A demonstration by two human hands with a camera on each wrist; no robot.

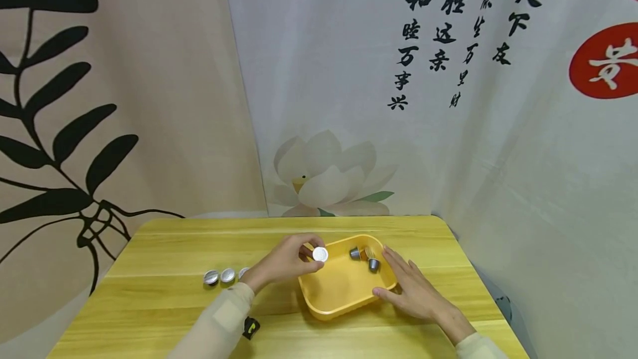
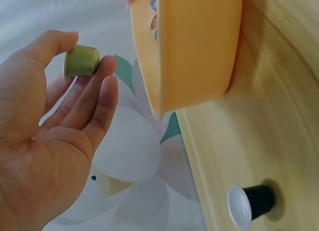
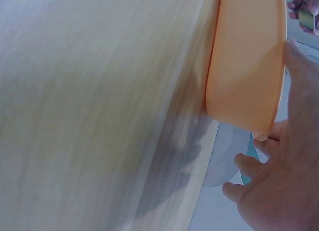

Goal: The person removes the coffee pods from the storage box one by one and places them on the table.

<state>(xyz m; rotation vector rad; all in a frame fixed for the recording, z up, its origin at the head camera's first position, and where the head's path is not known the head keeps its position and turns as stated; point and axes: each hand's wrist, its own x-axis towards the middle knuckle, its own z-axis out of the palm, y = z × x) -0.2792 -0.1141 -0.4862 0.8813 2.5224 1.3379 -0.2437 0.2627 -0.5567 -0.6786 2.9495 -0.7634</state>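
Note:
My left hand (image 1: 289,259) pinches a small coffee capsule (image 1: 320,254) between thumb and fingertips, above the left rim of a yellow tray (image 1: 339,290). In the left wrist view this capsule (image 2: 83,60) has a green-gold body; its pale round lid faces me in the head view. Several capsules lie inside the tray near its far right corner, among them a dark grey capsule (image 1: 374,265). My right hand (image 1: 413,291) rests against the tray's right end, with its thumb at the rim and its fingers extended along the side.
Left of the tray, a row of capsules (image 1: 227,276) stands on the wooden table (image 1: 164,270), partly hidden by my left wrist. A small black object with a yellow mark (image 1: 251,327) lies beside my left sleeve. Behind the table hangs a printed curtain (image 1: 339,71).

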